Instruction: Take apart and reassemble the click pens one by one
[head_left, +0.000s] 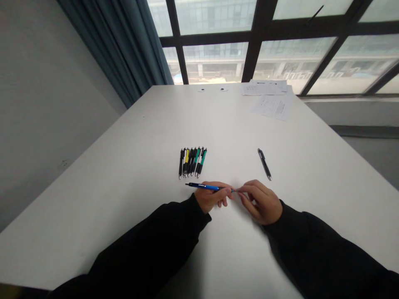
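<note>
A blue pen (212, 187) lies nearly level across my left hand (213, 197), whose thumb and fingers close around its front part. Its dark clicker end points left. From the pen's right end a thin piece (236, 191) sticks out, too small to tell whether it is the tip or the refill. My right hand (262, 201) pinches that thin piece between thumb and forefinger, with the other fingers curled. Just beyond my left hand is a row of several pens (191, 162), with black, yellow and green barrels, lying side by side.
A single black pen (264, 164) lies apart, beyond my right hand. Printed papers (271, 106) rest at the far right of the white table (124, 166). Two round fittings sit by its far edge, below the window (215, 62). A blue curtain (124, 45) hangs at the left.
</note>
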The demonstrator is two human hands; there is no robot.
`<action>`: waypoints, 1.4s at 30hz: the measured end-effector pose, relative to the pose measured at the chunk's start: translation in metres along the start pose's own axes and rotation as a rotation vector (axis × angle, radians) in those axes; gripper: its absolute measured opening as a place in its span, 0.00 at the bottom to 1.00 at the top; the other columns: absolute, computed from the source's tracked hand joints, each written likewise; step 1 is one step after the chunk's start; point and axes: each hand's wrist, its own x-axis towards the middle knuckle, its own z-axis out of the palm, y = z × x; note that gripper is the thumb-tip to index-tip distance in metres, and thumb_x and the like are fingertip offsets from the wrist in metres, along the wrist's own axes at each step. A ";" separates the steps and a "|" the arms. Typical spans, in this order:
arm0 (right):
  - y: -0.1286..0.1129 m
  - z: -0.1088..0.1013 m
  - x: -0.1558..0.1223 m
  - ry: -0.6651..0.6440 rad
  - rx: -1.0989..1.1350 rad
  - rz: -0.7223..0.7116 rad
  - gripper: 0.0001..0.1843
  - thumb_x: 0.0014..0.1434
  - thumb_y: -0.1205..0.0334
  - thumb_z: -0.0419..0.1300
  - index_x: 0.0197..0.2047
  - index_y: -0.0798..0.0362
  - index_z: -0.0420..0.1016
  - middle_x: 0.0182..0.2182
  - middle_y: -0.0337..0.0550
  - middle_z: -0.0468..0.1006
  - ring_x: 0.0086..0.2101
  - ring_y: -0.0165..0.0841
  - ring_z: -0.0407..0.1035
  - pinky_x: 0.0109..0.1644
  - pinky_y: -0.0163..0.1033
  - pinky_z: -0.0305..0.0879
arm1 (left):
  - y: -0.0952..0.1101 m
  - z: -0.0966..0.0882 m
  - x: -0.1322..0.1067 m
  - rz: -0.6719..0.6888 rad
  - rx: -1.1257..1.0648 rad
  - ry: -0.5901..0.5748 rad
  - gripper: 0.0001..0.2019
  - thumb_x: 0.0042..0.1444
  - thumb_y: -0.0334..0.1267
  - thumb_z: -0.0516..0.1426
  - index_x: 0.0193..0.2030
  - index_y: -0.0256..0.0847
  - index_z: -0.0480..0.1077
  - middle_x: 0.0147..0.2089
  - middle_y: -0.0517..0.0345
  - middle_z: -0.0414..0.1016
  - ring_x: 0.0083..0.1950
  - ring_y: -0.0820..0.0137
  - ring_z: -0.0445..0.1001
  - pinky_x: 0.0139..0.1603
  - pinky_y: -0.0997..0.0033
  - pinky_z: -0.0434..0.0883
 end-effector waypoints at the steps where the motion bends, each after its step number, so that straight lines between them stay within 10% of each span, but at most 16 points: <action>1: 0.001 -0.002 0.000 0.000 0.009 0.019 0.09 0.60 0.69 0.56 0.44 0.52 0.70 0.35 0.47 0.73 0.25 0.29 0.64 0.28 0.37 0.65 | 0.000 0.000 0.000 0.002 -0.005 0.017 0.20 0.53 0.49 0.60 0.40 0.30 0.76 0.28 0.51 0.77 0.21 0.77 0.69 0.17 0.79 0.64; 14: 0.020 -0.003 -0.008 -0.220 -0.096 0.097 0.05 0.61 0.64 0.55 0.37 0.53 0.72 0.31 0.46 0.72 0.30 0.32 0.68 0.35 0.37 0.65 | -0.010 -0.010 0.006 -0.001 -0.112 0.140 0.18 0.52 0.49 0.59 0.33 0.31 0.72 0.24 0.59 0.71 0.17 0.80 0.65 0.14 0.81 0.60; 42: 0.024 -0.002 -0.006 -0.203 -0.079 0.147 0.06 0.60 0.65 0.56 0.37 0.54 0.73 0.31 0.45 0.72 0.31 0.33 0.68 0.36 0.38 0.66 | -0.007 -0.009 0.006 0.012 -0.111 0.107 0.18 0.52 0.49 0.59 0.33 0.31 0.72 0.24 0.59 0.71 0.18 0.79 0.66 0.14 0.80 0.60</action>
